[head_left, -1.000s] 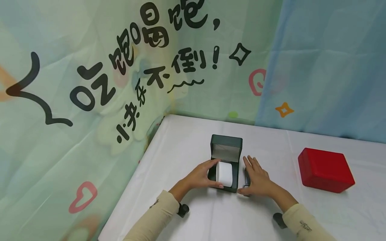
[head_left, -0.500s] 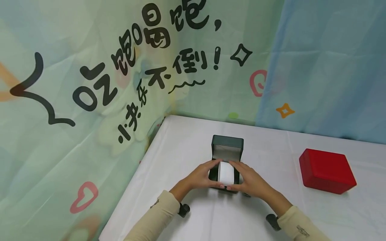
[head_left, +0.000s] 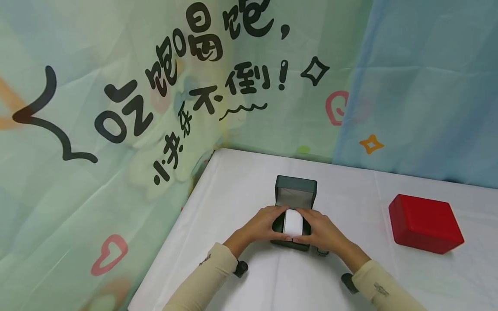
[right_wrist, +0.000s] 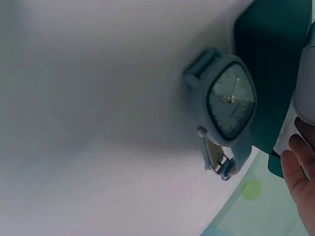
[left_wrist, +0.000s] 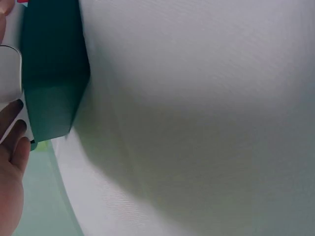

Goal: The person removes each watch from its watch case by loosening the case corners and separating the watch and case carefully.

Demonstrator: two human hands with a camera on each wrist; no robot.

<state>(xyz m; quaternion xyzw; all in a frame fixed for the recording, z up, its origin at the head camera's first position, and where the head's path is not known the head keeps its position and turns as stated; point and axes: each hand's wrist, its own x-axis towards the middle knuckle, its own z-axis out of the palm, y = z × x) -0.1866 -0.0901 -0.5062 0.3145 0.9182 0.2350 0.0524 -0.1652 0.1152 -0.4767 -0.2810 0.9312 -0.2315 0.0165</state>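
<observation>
A dark green box (head_left: 294, 203) stands open on the white surface (head_left: 350, 194), its lid upright at the far side. Inside it sits a white cushion (head_left: 293, 223), and both hands are on that cushion. The left hand (head_left: 261, 224) comes in from the left with its fingers curled over the cushion's left side and the thumb along the near edge; the right hand (head_left: 320, 230) mirrors it from the right, fingers curled over the cushion's right side. Between them the two hands grip the cushion, which lies in the box's base.

The left wrist view shows the box's green outer wall (left_wrist: 51, 73) on the surface, with the cushion's white edge (left_wrist: 10, 73) and fingertips at the left border. The right wrist view shows a pale blue wristwatch (right_wrist: 227, 105) lying face up on the surface just beside the box's right side (right_wrist: 270, 64); in the head view it peeks out near the right hand's wrist (head_left: 322, 251).

A closed red box (head_left: 426, 223) rests well apart to the right on the same surface. Printed cloth backdrops (head_left: 116, 108) hang at the far and left sides.
</observation>
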